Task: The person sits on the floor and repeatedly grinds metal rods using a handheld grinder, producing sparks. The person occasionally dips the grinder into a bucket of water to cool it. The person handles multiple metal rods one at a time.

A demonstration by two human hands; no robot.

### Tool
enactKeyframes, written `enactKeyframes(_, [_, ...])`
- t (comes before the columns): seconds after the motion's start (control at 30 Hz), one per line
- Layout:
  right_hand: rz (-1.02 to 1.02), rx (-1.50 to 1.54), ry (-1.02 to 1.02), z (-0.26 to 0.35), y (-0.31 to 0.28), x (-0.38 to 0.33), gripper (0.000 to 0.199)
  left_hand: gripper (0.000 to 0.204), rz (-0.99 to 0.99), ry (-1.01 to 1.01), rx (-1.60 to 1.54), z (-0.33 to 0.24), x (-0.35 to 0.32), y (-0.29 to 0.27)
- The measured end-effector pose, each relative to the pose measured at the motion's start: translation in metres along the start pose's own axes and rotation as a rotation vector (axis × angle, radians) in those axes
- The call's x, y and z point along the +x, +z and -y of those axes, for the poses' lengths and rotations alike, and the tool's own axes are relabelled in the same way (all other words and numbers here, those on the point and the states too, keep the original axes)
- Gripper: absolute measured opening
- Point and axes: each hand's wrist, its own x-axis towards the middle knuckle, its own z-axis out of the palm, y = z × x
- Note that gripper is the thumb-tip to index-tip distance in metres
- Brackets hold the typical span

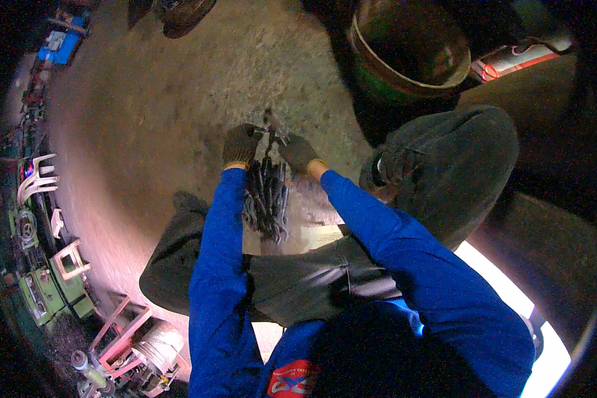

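Note:
My left hand (242,143), in a dark knitted glove, is closed at the far end of a pile of dark metal rods (266,199) on the floor. My right hand (298,153), gloved the same way, is closed just to its right. A thin light metal piece (261,130) shows at the left fingertips, and another small bright bit is by the right fingers. The kind of these pieces is too small to make out. Some rods in the pile have bent ends. Beyond my fingers a small dark object (268,118) lies on the concrete.
A large metal drum (410,89) stands at the far right, past my bent right leg (444,166). Plastic chairs (38,179), green machinery (40,295) and a white bucket (159,343) line the left side. A pale flat piece (320,237) lies near my lap.

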Motion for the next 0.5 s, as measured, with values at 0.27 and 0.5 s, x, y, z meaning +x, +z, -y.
enactKeyframes(0.27, [-0.167,0.02,0.047,0.061,-0.02,-0.002,0.033,0.03,-0.011,-0.063,0.019,0.024,-0.015,0.008])
enactKeyframes(0.5, [0.087,0.12,0.282,0.049,-0.022,-0.014,0.045,0.033,0.078,-0.058,0.081,0.028,-0.011,0.011])
